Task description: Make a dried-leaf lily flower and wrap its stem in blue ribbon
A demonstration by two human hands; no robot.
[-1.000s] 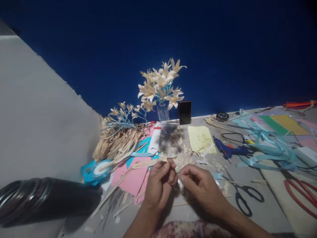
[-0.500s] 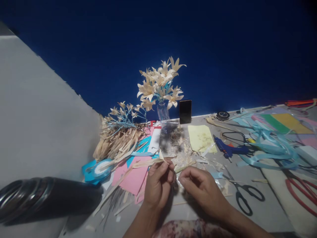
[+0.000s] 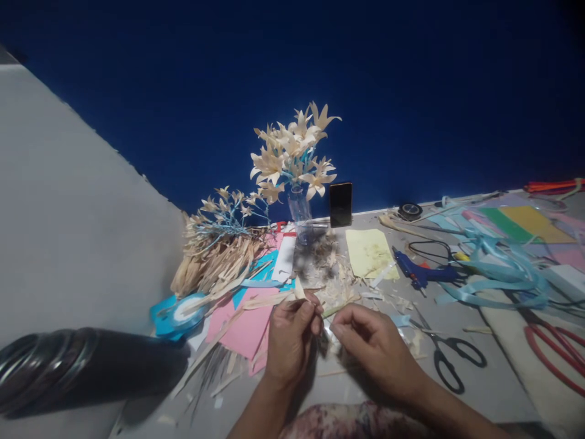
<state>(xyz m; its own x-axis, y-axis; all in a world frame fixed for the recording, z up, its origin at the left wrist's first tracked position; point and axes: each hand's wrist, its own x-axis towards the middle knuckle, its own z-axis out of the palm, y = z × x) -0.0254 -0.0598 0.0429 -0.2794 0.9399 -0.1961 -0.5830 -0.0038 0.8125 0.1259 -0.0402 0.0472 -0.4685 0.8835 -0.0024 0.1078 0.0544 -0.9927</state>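
Observation:
My left hand [image 3: 295, 332] is closed in a pinch, and a pale cream husk petal [image 3: 299, 289] stands up from its fingertips. Just to the right, my right hand [image 3: 368, 335] is curled with thumb and forefinger together; whatever lies between them, if anything, is hidden or too small to see. The two hands are a small gap apart, low over the table. Beyond them, a clear bottle [image 3: 300, 216] holds cream husk flowers [image 3: 292, 149] on light-blue stems. Scraps of husk [image 3: 333, 271] lie scattered behind the hands.
Left are a black cylinder [image 3: 91, 372], a husk bundle [image 3: 214, 262], blue tape [image 3: 183, 314] and pink paper [image 3: 247, 323]. Right are a blue glue gun [image 3: 425, 271], black-handled scissors [image 3: 450, 356], light-blue ribbon [image 3: 507, 286] and red-handled scissors [image 3: 543, 341]. A phone [image 3: 340, 205] leans on the wall.
Both hands stay nearly in place. The cream petal stands a little more upright above my left fingertips. The whole view has shifted very slightly.

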